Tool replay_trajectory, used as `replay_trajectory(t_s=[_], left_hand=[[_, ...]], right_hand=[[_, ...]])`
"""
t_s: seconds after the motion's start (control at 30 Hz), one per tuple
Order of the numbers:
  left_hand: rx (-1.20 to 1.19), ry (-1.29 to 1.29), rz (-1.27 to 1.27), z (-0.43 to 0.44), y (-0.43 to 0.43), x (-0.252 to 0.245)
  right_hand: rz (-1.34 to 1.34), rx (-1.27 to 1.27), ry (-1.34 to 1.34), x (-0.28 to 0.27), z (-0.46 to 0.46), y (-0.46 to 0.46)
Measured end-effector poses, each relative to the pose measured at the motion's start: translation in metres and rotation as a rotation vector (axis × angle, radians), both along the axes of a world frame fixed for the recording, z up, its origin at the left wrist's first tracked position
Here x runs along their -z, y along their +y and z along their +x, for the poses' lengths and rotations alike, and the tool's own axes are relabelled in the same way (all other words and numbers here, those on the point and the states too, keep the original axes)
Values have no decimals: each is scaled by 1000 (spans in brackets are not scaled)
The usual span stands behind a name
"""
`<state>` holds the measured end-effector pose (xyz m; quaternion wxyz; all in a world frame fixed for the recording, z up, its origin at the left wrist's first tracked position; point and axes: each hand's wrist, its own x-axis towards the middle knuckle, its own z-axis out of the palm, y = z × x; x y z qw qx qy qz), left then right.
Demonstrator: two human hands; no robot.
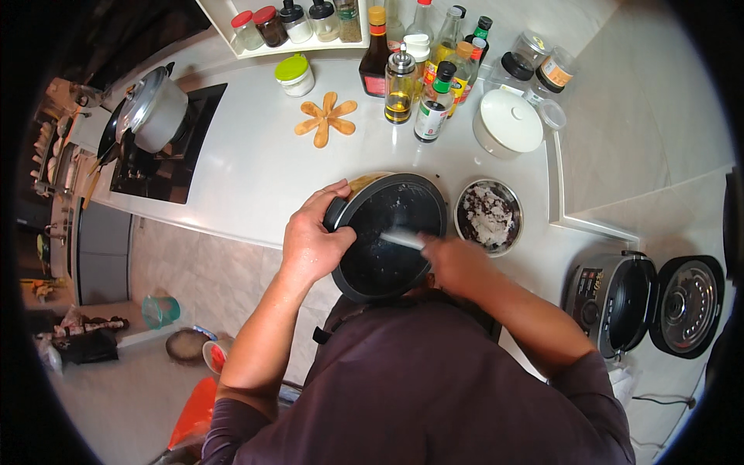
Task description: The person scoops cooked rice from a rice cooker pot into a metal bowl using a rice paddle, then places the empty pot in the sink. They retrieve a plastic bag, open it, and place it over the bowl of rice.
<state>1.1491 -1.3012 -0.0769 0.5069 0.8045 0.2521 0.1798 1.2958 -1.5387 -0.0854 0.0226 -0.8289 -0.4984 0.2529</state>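
My left hand [317, 235] grips the rim of a dark rice cooker inner pot [389, 203] by its side handle. The pot is tilted, its opening towards me, with a few pale bits stuck on the inside. Blurred by motion, my right hand [456, 261] holds a pale utensil [402, 239], perhaps a rice paddle, whose end is inside the pot. Just right of the pot, a metal bowl [519, 224] on the counter holds cooked rice [488, 215], white mixed with dark grains.
An open rice cooker [604, 302] stands at the right. Behind the bowl are a lidded white pot [511, 122] and several sauce and oil bottles [433, 110]. A wooden trivet [326, 120] lies at the back; a pressure cooker [154, 110] sits on the black hob [203, 125] at the left.
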Motion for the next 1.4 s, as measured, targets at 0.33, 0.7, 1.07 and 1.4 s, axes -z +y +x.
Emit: replay_trajectory(t_s=[0.33, 0.7, 1.07, 1.4], left_hand=[[82, 58, 48, 5, -17, -19], [89, 49, 80, -4, -17, -19], [103, 78, 39, -2, -18, -23], [50, 68, -7, -7, -7, -8]], right_hand=[[-272, -441, -305, -35, -1, 21], [-271, -378, -51, -36, 11, 16], [-124, -330, 108, -24, 6, 32], [-87, -270, 281, -4, -8, 30]])
